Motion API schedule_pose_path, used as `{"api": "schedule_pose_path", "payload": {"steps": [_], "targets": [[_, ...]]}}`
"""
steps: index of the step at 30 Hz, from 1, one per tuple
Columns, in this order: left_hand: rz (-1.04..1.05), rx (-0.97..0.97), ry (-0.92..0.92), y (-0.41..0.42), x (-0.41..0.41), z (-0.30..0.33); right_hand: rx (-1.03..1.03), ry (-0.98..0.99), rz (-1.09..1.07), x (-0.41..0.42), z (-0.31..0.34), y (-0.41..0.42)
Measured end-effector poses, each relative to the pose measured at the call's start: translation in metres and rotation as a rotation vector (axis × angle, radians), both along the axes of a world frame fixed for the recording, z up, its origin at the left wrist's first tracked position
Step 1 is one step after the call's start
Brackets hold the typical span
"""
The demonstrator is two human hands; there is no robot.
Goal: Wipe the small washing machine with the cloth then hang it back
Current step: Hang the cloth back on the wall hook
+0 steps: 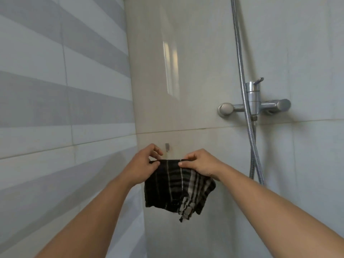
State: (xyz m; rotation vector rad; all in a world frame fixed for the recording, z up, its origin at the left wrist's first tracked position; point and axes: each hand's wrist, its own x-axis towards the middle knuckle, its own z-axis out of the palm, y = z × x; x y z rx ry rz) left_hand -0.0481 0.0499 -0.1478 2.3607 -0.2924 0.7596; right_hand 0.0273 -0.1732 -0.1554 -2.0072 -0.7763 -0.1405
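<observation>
Two hands, left hand (144, 162) and right hand (200, 163), are pinched on a dark striped cloth (176, 189), held just below a wall hook (167, 147) on glossy tiles (186, 71), left of a shower mixer (254, 105).

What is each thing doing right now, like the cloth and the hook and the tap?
Cloth: held up by its top edge, hanging limp, not on the hook.
Hook: bare, just above the cloth.
Left hand: pinching the cloth's left corner.
Right hand: pinching the right corner.
Tap: no water seen running.
</observation>
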Motion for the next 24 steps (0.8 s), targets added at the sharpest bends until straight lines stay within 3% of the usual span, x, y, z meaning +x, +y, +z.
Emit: {"api": "schedule_pose_path", "payload": {"steps": [7,12,16,21,24], "targets": [[0.262,0.767,-0.512,0.036,0.075,-0.014,0.098,-0.306,-0.165,0.071,0.01,0.058],[0.463,0.975,-0.621,0.055,0.118,-0.011,-0.04,-0.521,-0.306,0.094,0.023,0.087],[0.512,0.844,-0.575,0.05,0.136,-0.033,-0.26,-0.698,-0.426,0.096,0.011,0.095],[0.478,0.565,-0.592,0.031,0.134,-0.066,-0.264,-0.74,-0.423,0.092,-0.016,0.087],[0.297,0.109,-0.348,0.009,0.13,-0.077,-0.244,-0.718,-0.437,0.087,-0.033,0.086]]}}
